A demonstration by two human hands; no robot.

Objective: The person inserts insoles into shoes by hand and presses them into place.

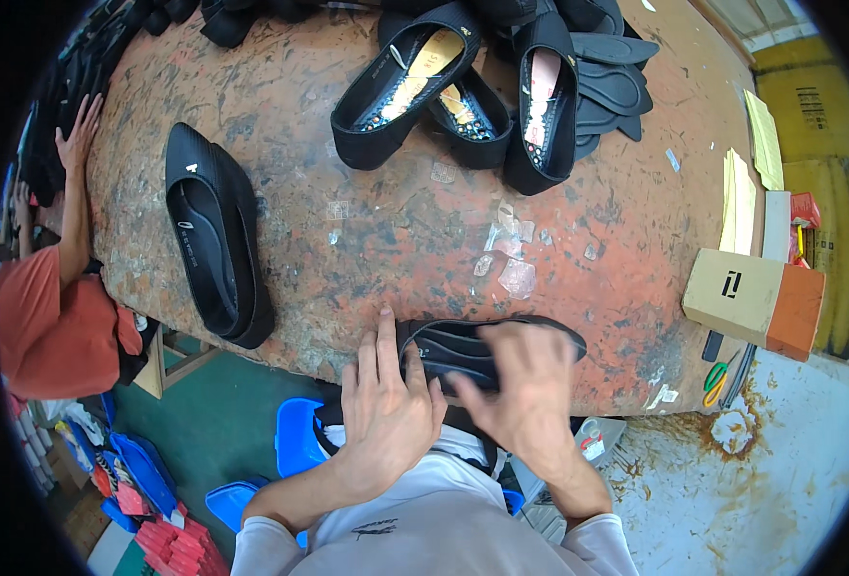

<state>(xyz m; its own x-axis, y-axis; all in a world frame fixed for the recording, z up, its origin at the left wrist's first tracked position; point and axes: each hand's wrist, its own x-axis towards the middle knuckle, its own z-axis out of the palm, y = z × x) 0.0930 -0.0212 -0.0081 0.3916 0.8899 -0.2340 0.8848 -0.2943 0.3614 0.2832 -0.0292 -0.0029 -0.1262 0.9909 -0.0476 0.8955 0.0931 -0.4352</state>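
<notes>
A black flat shoe [564, 336] lies sideways at the table's near edge, toe to the right, with a dark insole showing inside. My left hand [386, 413] is at its heel end, fingers stretched and apart, one of them reaching into the opening at the heel. Over the middle of the same shoe is my right hand [530, 384], blurred, its thumb apart from the fingers. Those fingertips are too smeared to tell whether they grip the shoe or press inside it. Further left, a black pointed pair [242, 230] stands nested together, toes away from me.
Several black shoes [376, 125] with patterned linings lie at the back, beside a stack of dark insoles [612, 86]. Clear plastic scraps [516, 278] dot the worn table [348, 259]. At right are a cardboard box [732, 293] and green-orange scissors [715, 382]. A co-worker's arm [77, 182] rests at left.
</notes>
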